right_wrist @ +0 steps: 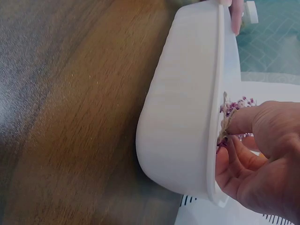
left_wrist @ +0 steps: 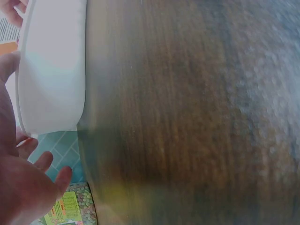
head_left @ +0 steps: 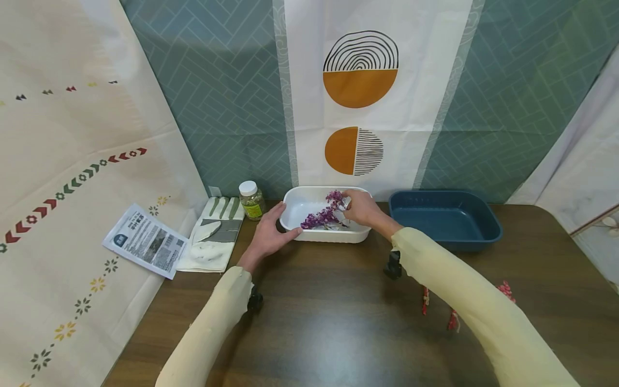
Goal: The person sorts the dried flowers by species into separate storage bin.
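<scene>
1. Inside the white plastic tray (head_left: 333, 236), sprigs of small purple dried flowers (head_left: 320, 217) lie toward the front and right; the right hand (head_left: 361, 208) pinches their right end between thumb and fingers.
2. At the tray's left end, the left hand (head_left: 271, 231) spreads its fingers loosely, thumb touching the near rim, without closing on anything.
3. The flowers look brittle: a hard pinch or a scrape against the rim could shed blossoms.
4. The tray looks light; a push from the left hand could slide it or nudge the white-capped jar (head_left: 252, 201) just beside that hand.
5. A patterned cloth backdrop (head_left: 242, 123) limits room behind; a blue tray (head_left: 440, 220) stands close on the right.
6. Open wooden tabletop (head_left: 309, 312) lies in front, though the right sleeve (head_left: 464, 285) could brush red sprigs (head_left: 506, 290).
</scene>
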The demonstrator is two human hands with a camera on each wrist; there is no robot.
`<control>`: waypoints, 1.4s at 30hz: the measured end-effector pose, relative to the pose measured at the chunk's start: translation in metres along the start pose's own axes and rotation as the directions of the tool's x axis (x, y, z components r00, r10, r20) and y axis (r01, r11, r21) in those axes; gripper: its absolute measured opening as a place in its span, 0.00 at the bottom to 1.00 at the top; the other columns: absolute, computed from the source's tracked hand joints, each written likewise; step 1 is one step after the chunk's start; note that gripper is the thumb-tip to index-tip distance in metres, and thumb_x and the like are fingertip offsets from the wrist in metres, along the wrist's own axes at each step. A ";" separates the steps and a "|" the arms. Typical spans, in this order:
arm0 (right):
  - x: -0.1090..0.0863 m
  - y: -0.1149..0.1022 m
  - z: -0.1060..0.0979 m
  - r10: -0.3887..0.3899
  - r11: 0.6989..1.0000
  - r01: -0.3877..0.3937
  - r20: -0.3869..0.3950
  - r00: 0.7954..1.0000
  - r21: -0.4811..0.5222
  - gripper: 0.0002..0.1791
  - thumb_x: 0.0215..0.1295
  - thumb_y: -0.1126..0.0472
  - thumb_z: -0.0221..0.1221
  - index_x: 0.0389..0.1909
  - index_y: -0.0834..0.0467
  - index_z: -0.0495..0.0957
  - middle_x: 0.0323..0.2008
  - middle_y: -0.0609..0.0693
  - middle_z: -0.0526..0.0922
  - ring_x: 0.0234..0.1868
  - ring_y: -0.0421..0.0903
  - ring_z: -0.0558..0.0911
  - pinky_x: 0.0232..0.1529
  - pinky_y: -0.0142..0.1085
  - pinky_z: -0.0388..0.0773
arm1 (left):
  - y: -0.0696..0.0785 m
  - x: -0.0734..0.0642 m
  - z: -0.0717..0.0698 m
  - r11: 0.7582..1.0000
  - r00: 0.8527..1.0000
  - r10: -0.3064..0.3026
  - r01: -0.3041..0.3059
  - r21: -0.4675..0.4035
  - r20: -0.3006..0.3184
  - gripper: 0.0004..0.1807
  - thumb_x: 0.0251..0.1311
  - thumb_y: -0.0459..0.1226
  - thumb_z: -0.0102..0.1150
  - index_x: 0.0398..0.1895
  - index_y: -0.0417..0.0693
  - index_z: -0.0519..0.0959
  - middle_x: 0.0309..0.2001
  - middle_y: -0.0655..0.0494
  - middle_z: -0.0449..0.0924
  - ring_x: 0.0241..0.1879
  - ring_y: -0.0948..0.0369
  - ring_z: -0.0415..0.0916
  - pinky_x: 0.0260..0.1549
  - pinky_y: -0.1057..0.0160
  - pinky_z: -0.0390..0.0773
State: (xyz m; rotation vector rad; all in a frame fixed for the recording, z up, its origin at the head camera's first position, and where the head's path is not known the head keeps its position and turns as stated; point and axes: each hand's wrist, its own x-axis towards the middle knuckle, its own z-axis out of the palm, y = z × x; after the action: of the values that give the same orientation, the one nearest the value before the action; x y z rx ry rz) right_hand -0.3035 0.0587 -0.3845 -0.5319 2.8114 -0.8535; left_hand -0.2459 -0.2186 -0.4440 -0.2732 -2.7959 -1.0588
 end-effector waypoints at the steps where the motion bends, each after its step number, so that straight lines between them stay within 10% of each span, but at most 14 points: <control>1: 0.001 0.001 0.001 0.003 1.000 -0.003 0.006 1.000 -0.005 0.32 0.63 0.70 0.61 0.69 0.65 0.68 0.51 0.61 0.80 0.43 0.53 0.80 0.40 0.43 0.80 | 0.000 0.000 0.000 1.000 1.000 -0.002 0.002 0.001 0.001 0.49 0.56 0.54 0.69 0.76 0.42 0.61 0.77 0.47 0.55 0.73 0.43 0.52 0.67 0.38 0.57; 9: 0.015 0.009 0.006 -0.064 0.992 0.063 -0.006 0.998 -0.111 0.30 0.55 0.70 0.60 0.62 0.70 0.73 0.54 0.63 0.80 0.38 0.51 0.81 0.41 0.44 0.79 | 0.001 0.000 0.000 1.000 1.000 -0.005 0.005 -0.002 0.003 0.49 0.56 0.55 0.68 0.76 0.42 0.61 0.77 0.47 0.55 0.73 0.43 0.53 0.66 0.37 0.57; 17: 0.018 0.008 0.012 -0.039 0.987 0.044 0.032 0.999 -0.152 0.28 0.61 0.70 0.59 0.64 0.71 0.71 0.60 0.64 0.77 0.60 0.59 0.76 0.63 0.49 0.70 | 0.001 -0.001 0.000 1.000 1.000 -0.005 0.005 0.002 0.003 0.49 0.56 0.55 0.68 0.76 0.42 0.61 0.77 0.47 0.55 0.73 0.43 0.52 0.67 0.38 0.57; 42: 0.016 0.001 0.013 0.008 0.962 0.011 0.068 0.998 -0.274 0.23 0.57 0.71 0.61 0.55 0.71 0.74 0.50 0.65 0.81 0.48 0.57 0.78 0.58 0.48 0.74 | 0.000 0.000 0.000 1.000 1.000 -0.003 0.003 0.006 0.004 0.49 0.56 0.54 0.68 0.76 0.41 0.61 0.77 0.46 0.55 0.73 0.43 0.52 0.66 0.38 0.57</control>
State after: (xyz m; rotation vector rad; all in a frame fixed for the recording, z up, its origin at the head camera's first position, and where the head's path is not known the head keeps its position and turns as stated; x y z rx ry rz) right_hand -0.3155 0.0463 -0.3964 -0.5881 2.8807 -0.4362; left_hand -0.2454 -0.2181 -0.4440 -0.2713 -2.8034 -1.0518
